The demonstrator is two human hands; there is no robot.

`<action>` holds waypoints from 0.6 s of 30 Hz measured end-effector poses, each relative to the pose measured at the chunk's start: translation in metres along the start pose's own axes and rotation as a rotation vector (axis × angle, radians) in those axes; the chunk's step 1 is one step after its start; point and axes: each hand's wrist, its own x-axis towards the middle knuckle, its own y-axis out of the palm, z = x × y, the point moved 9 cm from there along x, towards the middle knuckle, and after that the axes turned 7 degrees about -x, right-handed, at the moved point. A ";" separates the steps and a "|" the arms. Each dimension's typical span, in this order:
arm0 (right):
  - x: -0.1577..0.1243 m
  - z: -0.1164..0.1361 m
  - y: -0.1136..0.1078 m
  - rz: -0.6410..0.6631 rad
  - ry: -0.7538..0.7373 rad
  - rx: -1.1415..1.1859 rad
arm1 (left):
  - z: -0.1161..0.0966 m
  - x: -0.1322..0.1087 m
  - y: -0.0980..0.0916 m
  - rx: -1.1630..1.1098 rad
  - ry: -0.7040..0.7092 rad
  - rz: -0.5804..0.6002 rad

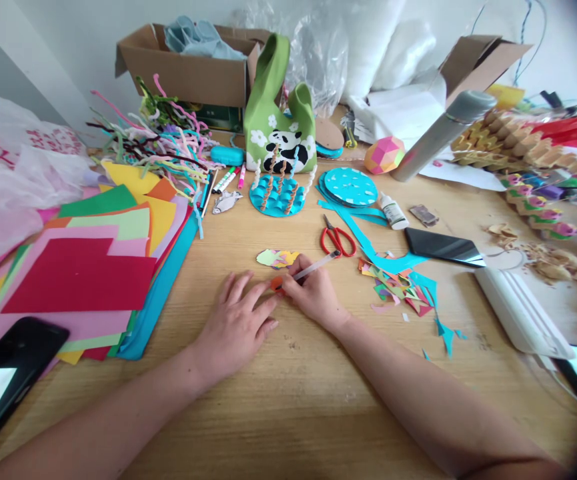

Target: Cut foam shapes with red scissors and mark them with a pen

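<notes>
My right hand [315, 293] is closed around a pen [313, 265] with a clear barrel and dark end, its tip down at a small piece of orange paper [276, 283]. Flat on the wood with fingers apart, my left hand [235, 323] reaches the left edge of that orange piece. Just beyond both hands lies a patchwork shape of coloured paper [275, 258], partly hidden by my right fingers. Red-handled scissors [337, 240] rest behind my right hand. To its right are coloured paper scraps [393, 283] and blue paper offcuts [393, 260].
Coloured sheets [81, 277] are stacked at left beside a phone [13, 367]. Behind stand a blue paper cake [278, 195], a green panda bag [281, 127] and pipe cleaners [158, 140]. A glue bottle [393, 212], black phone [443, 247] and white device [521, 310] lie right.
</notes>
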 end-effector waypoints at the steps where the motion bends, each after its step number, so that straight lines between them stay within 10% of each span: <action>1: 0.000 0.000 0.000 0.001 -0.001 0.001 | 0.000 0.000 0.000 -0.003 0.000 -0.004; 12: -0.007 0.005 -0.034 -0.314 -0.001 0.157 | 0.000 0.000 0.000 -0.003 0.003 -0.015; 18: -0.007 0.005 -0.034 -0.278 0.040 0.186 | 0.000 -0.001 -0.004 0.018 0.005 -0.055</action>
